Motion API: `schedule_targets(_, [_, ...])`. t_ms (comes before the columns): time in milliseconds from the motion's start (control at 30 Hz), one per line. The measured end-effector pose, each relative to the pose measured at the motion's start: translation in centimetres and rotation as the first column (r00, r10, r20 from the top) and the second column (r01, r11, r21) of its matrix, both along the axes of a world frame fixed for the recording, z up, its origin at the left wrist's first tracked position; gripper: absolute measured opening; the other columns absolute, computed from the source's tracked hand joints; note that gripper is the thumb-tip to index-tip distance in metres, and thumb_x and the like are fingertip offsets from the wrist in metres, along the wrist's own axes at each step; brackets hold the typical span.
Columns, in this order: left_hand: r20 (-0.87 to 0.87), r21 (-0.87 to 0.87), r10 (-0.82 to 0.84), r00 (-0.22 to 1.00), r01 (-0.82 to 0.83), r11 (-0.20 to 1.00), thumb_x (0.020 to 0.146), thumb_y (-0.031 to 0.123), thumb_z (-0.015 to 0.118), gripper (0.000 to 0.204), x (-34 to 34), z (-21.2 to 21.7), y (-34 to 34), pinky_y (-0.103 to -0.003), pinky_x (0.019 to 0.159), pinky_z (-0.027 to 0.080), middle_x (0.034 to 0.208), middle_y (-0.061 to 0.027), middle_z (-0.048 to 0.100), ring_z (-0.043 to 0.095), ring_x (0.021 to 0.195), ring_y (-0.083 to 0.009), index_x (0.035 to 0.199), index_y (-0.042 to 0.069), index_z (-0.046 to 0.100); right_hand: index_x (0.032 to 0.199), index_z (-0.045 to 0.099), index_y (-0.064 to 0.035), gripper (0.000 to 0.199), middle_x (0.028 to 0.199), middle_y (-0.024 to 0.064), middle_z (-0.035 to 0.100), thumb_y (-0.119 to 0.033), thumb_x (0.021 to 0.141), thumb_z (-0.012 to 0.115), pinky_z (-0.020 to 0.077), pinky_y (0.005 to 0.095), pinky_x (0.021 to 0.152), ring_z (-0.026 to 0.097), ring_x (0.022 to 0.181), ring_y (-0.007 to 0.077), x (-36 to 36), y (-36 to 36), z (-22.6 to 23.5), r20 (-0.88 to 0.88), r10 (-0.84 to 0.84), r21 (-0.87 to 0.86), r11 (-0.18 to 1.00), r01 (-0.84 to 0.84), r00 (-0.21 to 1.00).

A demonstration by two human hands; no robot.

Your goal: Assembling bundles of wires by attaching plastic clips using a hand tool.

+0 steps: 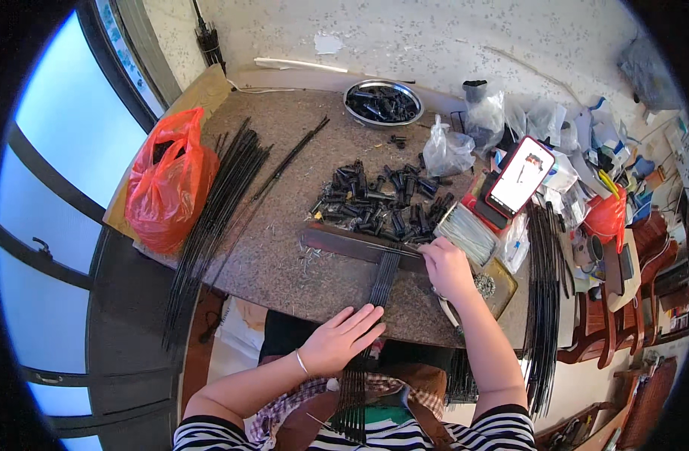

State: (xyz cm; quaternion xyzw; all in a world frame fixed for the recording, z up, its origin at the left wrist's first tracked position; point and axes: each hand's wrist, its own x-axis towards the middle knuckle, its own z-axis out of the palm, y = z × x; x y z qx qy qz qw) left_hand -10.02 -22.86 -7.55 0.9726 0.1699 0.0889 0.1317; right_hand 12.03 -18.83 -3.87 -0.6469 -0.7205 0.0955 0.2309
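Observation:
My left hand (341,338) lies with straight fingers across a row of thin black rods (386,276) at the table's front edge. The rods run from my lap up onto a long dark brown bar (329,238) lying across the table. At the bar's right part my right hand (447,269) is closed in a pinch. From its fingertips a thin, straight metal tool (396,249) points left over the rod ends; its exact kind is unclear. Pliers (449,311) with pale handles lie below my right wrist. Past the bar is a pile of short black cylindrical parts (378,197).
A metal bowl (383,103) of black parts stands at the back. Long black rods (217,203) and a red bag (168,180) lie left. To the right are a box of clear sticks (468,234), a propped phone (520,177), more rods (544,278) and plastic bags (447,148).

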Motion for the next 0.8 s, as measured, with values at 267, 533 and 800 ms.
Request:
schedule_targets(267, [-0.024,-0.034,-0.007,1.000,0.006,0.999,0.056,0.013,0.051,0.058,0.0,0.5,-0.2,-0.037,0.087,0.023,0.120,-0.0139,0.024,0.023,0.111,-0.0250,0.110,0.004,0.033,0.073,0.054,-0.0053,0.010,0.069,0.0096,0.049,-0.005,0.066,0.048,0.0413,0.0340,0.055,0.050,0.062,0.0273,-0.4,-0.1,0.0,-0.054,0.070,0.012,0.998,-0.069,0.996])
schedule_targets(533, [-0.072,-0.057,-0.055,0.996,0.051,0.997,0.053,0.012,0.053,0.061,-0.1,0.9,-0.2,-0.036,0.089,0.021,0.121,-0.0133,0.022,0.021,0.112,-0.0240,0.110,0.004,0.032,0.073,0.053,-0.0044,0.008,0.070,0.0096,0.049,-0.008,0.066,0.049,0.0411,0.0329,0.057,0.050,0.064,0.0273,-0.1,1.4,-0.3,0.032,0.171,-0.056,0.984,-0.169,0.985])
schedule_targets(800, [-0.055,-0.074,-0.034,0.998,0.029,0.997,0.053,0.010,0.054,0.064,-1.7,1.0,-0.7,-0.035,0.090,0.019,0.122,-0.0131,0.019,0.019,0.113,-0.0234,0.112,0.004,0.029,0.070,0.053,-0.0065,0.009,0.066,0.0063,0.049,-0.012,0.063,0.054,0.0403,0.0310,0.055,0.049,0.061,0.0242,0.9,-1.0,0.3,0.211,0.245,0.141,0.950,-0.278,0.946])
